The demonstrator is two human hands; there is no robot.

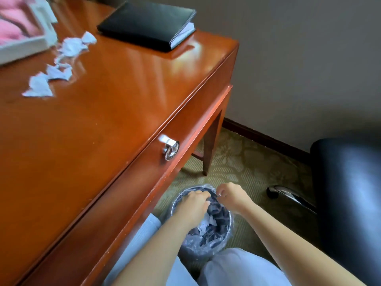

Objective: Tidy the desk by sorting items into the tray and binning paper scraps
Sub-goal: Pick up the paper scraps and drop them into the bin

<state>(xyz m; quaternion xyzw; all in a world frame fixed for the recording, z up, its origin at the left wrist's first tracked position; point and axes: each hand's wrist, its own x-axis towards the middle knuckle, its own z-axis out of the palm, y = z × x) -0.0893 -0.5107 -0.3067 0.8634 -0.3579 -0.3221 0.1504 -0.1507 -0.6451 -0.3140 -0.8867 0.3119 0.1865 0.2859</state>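
A small round bin (223,234) with a clear plastic liner stands on the carpet between my knees, with white paper scraps (206,222) inside. Both my hands are over its far rim. My left hand (192,205) has its fingers curled onto the liner's edge. My right hand (232,195) pinches the liner just beside it. Several torn white scraps (61,65) lie in a line on the desk (115,96) at the upper left. A white tray (31,43) holding something pink sits at the desk's far left corner.
A black notebook (148,23) lies near the desk's far right corner. A drawer with a metal ring pull (170,149) faces me. A black chair (348,193) with a chrome base stands to the right, near the wall.
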